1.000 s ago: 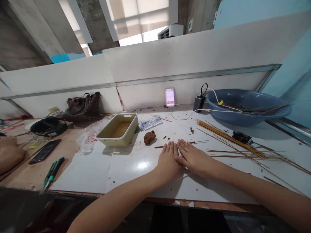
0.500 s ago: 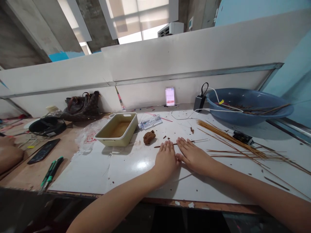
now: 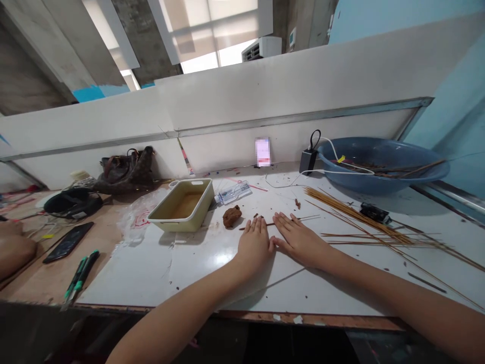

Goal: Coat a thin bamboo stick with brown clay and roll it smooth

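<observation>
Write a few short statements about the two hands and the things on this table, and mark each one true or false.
1. The left hand and the right hand lie flat, palms down, side by side on the white table. True.
2. The brown lump lies inside the yellow tray. False: it lies on the table, just right of the tray.
3. The blue basin stands at the far right end of the table. True.
4. The right hand grips the thin sticks. False: the hand is open, and the sticks lie loose on the table to its right.
</observation>
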The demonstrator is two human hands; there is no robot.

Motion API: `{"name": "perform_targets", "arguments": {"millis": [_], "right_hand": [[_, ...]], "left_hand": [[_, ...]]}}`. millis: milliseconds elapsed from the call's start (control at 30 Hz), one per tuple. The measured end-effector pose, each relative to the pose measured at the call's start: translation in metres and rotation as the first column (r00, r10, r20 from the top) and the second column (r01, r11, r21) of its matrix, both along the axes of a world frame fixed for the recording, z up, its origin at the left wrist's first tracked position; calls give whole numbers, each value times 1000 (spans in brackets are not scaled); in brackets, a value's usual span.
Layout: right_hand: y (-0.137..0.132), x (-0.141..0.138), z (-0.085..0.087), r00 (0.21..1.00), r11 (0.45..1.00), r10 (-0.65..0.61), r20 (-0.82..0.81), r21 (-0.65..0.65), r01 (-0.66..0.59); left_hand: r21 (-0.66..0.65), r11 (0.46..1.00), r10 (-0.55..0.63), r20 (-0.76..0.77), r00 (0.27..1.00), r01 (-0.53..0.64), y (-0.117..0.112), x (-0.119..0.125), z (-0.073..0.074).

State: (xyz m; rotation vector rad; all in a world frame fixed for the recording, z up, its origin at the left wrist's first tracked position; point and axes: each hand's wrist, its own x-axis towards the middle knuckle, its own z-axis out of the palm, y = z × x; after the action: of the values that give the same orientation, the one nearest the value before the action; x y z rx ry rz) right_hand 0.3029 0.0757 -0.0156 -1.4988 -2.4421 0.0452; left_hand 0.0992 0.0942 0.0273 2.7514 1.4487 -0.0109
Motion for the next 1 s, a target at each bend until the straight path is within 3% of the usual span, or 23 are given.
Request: {"name": "perform_targets", "arguments": {"millis": [267, 500, 667, 867, 1000], "right_hand": [[-15, 2, 1, 998, 996, 57, 38, 64, -59], [-5, 4, 3, 1000, 999, 27, 9, 17, -28], [-12, 4, 5, 995, 994, 79, 59, 74, -84], [-1, 11, 5, 993, 988, 111, 33, 103, -114], [-1, 12, -3, 994, 986, 101, 38, 128, -105]], "left_hand": [[62, 997, -51, 7, 999, 50, -14, -5, -11], [73, 997, 11, -6, 1000, -11, -3, -1, -10], [137, 990, -32, -17, 999, 34, -17, 0, -18], [140, 988, -54, -116, 992, 70, -13, 9, -6], [183, 982, -31, -83, 996, 46, -16, 8, -7]]}}
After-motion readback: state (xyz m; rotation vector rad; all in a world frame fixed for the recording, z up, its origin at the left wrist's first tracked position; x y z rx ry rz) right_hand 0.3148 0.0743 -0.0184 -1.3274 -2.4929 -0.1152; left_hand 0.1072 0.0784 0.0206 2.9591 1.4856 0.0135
